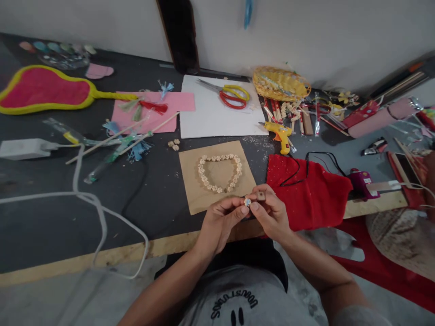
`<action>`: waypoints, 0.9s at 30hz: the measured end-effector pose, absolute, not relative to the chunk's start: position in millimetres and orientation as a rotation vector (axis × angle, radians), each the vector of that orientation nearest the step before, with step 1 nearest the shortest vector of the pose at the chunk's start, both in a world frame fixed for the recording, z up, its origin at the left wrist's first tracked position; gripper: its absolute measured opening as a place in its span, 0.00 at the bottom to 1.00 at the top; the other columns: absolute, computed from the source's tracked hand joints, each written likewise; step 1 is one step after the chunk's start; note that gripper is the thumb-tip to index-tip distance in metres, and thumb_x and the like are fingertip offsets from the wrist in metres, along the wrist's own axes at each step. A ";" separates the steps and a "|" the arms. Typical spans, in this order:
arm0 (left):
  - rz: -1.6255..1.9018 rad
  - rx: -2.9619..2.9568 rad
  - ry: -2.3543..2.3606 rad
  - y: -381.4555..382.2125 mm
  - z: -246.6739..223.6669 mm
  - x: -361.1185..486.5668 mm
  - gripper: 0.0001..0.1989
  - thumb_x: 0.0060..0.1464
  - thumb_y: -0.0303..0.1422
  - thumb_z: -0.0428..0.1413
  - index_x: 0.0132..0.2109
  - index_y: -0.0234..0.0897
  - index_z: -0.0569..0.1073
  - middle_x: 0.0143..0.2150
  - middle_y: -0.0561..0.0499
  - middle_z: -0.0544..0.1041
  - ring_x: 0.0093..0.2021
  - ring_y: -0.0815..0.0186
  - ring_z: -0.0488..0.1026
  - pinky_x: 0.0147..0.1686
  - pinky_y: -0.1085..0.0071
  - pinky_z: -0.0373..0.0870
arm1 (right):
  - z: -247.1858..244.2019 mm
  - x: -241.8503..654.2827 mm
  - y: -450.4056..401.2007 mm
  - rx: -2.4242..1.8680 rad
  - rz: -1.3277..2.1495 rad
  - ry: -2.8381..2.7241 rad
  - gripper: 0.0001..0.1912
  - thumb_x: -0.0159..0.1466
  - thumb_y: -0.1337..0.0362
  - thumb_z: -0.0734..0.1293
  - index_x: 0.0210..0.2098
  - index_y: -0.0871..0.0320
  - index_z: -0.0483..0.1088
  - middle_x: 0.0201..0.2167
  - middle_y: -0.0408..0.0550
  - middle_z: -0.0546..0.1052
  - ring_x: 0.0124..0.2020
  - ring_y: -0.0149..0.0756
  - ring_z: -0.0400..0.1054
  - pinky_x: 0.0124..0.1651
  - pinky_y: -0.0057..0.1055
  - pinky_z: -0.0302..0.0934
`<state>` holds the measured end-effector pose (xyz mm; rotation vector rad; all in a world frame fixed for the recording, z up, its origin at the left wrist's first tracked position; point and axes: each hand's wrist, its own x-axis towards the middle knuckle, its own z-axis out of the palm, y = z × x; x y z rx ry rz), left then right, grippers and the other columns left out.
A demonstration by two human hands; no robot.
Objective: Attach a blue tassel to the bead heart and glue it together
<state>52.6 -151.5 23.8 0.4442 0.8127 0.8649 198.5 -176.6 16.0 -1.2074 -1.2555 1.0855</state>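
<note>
Between the fingertips of both hands is a small cream flower-shaped piece (248,202) with a bluish middle. My left hand (220,222) is closed, its thumb and fingers pinching the flower from the left. My right hand (272,216) has its thumb against the flower's other side, and a small brown block (261,196) sticks out from its fingers. Just beyond them lies a brown card (190,181) bearing a heart outline of cream flowers (201,172), with its point toward me. A few loose flower pieces (174,145) rest left of the card.
Right of the card are a yellow glue gun (280,135) and red cloth (306,194). Scissors (231,96) lie on a white board (210,122) behind. A white cable (98,206) loops over the table's left front edge. Someone else's arm (428,170) shows far right.
</note>
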 end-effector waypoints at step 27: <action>0.756 0.502 0.882 -158.2 21.8 46.5 0.21 0.33 0.45 0.76 0.30 0.35 0.82 0.24 0.54 0.77 0.26 0.74 0.70 0.31 0.78 0.67 | 37.1 352.5 -5.5 -2.308 0.471 -1.515 0.18 0.57 0.49 0.71 0.32 0.60 0.76 0.32 0.53 0.80 0.36 0.44 0.76 0.37 0.36 0.66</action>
